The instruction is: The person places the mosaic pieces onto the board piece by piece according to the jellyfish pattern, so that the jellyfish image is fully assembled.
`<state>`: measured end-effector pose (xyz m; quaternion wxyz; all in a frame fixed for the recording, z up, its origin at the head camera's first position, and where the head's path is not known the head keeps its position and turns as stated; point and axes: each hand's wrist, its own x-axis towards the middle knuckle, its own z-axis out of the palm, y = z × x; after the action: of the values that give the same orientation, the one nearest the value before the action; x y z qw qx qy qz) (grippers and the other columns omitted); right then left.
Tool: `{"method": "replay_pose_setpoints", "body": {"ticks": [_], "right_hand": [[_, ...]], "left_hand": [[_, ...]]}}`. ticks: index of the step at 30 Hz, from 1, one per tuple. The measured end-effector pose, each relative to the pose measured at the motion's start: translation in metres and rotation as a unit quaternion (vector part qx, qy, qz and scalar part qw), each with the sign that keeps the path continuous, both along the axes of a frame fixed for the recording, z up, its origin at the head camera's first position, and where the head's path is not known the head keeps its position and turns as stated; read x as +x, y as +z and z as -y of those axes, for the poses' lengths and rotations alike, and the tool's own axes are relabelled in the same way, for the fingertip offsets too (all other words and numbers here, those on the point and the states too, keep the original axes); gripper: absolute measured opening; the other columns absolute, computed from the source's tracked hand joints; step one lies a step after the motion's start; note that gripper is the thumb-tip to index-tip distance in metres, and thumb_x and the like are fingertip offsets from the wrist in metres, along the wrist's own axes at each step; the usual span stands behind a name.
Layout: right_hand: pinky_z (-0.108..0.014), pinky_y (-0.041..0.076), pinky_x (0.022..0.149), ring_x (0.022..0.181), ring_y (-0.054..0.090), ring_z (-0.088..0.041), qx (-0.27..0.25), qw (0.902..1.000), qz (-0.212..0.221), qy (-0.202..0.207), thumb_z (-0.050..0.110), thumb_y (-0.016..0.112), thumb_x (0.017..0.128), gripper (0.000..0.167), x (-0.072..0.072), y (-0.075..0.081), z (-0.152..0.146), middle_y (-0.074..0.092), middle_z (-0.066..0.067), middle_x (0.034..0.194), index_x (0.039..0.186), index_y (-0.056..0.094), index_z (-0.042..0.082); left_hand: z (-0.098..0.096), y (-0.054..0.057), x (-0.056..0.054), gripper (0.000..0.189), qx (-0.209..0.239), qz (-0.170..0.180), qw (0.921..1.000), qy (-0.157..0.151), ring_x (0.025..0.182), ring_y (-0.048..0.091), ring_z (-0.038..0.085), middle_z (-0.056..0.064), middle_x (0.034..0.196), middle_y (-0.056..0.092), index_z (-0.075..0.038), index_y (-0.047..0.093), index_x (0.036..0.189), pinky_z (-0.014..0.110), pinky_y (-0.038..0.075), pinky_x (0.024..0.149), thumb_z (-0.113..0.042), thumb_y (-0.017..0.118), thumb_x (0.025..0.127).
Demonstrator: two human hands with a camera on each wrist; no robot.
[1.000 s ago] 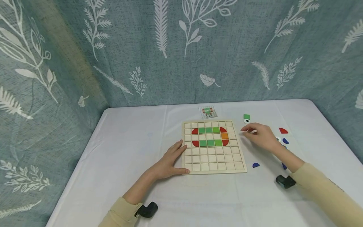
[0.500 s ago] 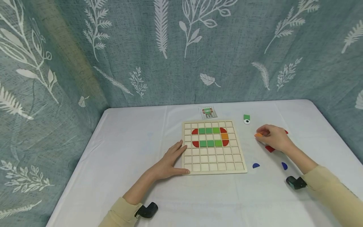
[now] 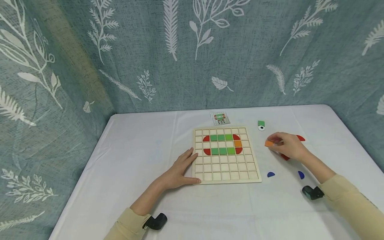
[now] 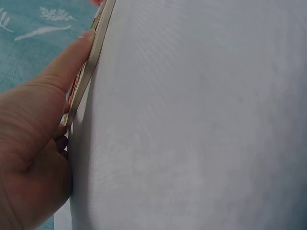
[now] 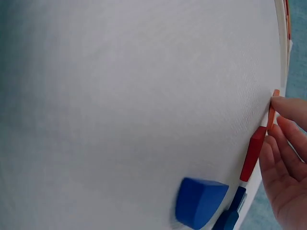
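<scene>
A wooden grid board lies on the white table, bearing red, green and orange tiles arranged in a ring. At its left edge rests my left hand, fingers spread and thumb near the front corner; the left wrist view shows the thumb against the board's side. Right of the board, my right hand pinches an orange tile between thumb and fingertips. Below that hand lies a red tile, partly covered in the head view; the right wrist view shows the red tile beside the fingers.
A small picture card lies behind the board. A green tile and a black-and-white eye tile are at the back right. Nearer are two blue half-round tiles. A red rounded tile shows behind my right hand.
My right hand moved right from beside the board to the loose tiles and took hold of the orange tile, then shifted it slightly left. My left hand stayed put.
</scene>
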<state>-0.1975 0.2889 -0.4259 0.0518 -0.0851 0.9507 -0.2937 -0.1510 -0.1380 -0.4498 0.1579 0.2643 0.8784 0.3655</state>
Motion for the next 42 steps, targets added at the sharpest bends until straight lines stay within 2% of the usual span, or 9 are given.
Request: {"method": "replay_pose_setpoints", "body": {"ticks": [7, 15, 20, 26, 30, 37, 42], "right_hand": [[-0.05, 0.051, 0.087, 0.101, 0.061, -0.034, -0.015, 0.9999, -0.008, -0.001, 0.016, 0.07, 0.089, 0.034, -0.001, -0.002, 0.01, 0.066, -0.018, 0.109, 0.118, 0.065, -0.001], [-0.045, 0.053, 0.085, 0.099, 0.063, -0.03, -0.061, 0.9975, -0.019, 0.029, 0.022, 0.073, 0.089, 0.033, -0.007, 0.003, 0.042, 0.068, -0.012, 0.104, 0.115, 0.068, 0.001], [-0.041, 0.054, 0.084, 0.094, 0.064, -0.024, -0.086, 0.9938, -0.022, 0.067, 0.017, 0.074, 0.088, 0.028, -0.014, 0.005, 0.071, 0.068, -0.007, 0.098, 0.112, 0.069, 0.003], [-0.037, 0.054, 0.083, 0.091, 0.064, -0.02, -0.104, 0.9857, -0.013, 0.132, 0.012, 0.075, 0.086, 0.023, -0.021, 0.007, 0.109, 0.067, -0.004, 0.095, 0.108, 0.069, 0.006], [-0.033, 0.054, 0.08, 0.089, 0.064, -0.017, -0.103, 0.9808, -0.012, 0.165, 0.015, 0.076, 0.086, 0.021, -0.029, 0.006, 0.131, 0.068, -0.001, 0.095, 0.105, 0.07, 0.01], [-0.029, 0.054, 0.078, 0.088, 0.065, -0.016, -0.094, 0.971, -0.009, 0.219, 0.015, 0.075, 0.088, 0.012, -0.045, 0.004, 0.158, 0.068, -0.001, 0.095, 0.098, 0.07, 0.01], [-0.028, 0.053, 0.077, 0.087, 0.065, -0.016, -0.073, 0.9662, -0.037, 0.244, 0.014, 0.075, 0.088, 0.006, -0.052, 0.003, 0.17, 0.068, 0.0, 0.091, 0.091, 0.073, 0.01]], "left_hand": [[0.001, -0.002, 0.0, 0.094, -0.001, -0.002, 1.0, 0.0, 0.149, 0.002, 0.03, 0.009, 0.163, 0.005, -0.007, 0.026, 0.155, 0.056, 0.014, 0.114, -0.039, 0.078, 0.083], [0.002, -0.003, 0.0, 0.095, -0.001, -0.002, 1.0, -0.001, 0.149, 0.002, 0.03, 0.009, 0.163, 0.005, -0.007, 0.026, 0.155, 0.056, 0.014, 0.115, -0.039, 0.078, 0.083], [0.002, -0.002, 0.0, 0.095, -0.003, 0.002, 1.0, 0.002, 0.149, 0.001, 0.029, 0.008, 0.163, 0.005, -0.007, 0.025, 0.155, 0.056, 0.013, 0.115, -0.039, 0.078, 0.083], [0.001, -0.001, 0.0, 0.095, -0.005, 0.004, 1.0, 0.001, 0.149, 0.001, 0.029, 0.008, 0.163, 0.005, -0.008, 0.025, 0.155, 0.056, 0.013, 0.115, -0.04, 0.078, 0.083], [-0.001, 0.0, -0.001, 0.095, -0.007, 0.009, 0.9999, 0.004, 0.149, 0.001, 0.028, 0.007, 0.164, 0.004, -0.008, 0.024, 0.155, 0.055, 0.013, 0.115, -0.04, 0.078, 0.083], [-0.004, 0.001, -0.004, 0.095, -0.01, 0.013, 0.9998, 0.009, 0.149, 0.0, 0.026, 0.004, 0.164, 0.003, -0.01, 0.023, 0.156, 0.054, 0.013, 0.115, -0.041, 0.077, 0.084], [-0.007, 0.0, -0.006, 0.095, -0.013, 0.009, 0.9998, 0.012, 0.149, 0.001, 0.026, 0.005, 0.164, 0.004, -0.01, 0.024, 0.156, 0.053, 0.013, 0.116, -0.04, 0.077, 0.084]]}}
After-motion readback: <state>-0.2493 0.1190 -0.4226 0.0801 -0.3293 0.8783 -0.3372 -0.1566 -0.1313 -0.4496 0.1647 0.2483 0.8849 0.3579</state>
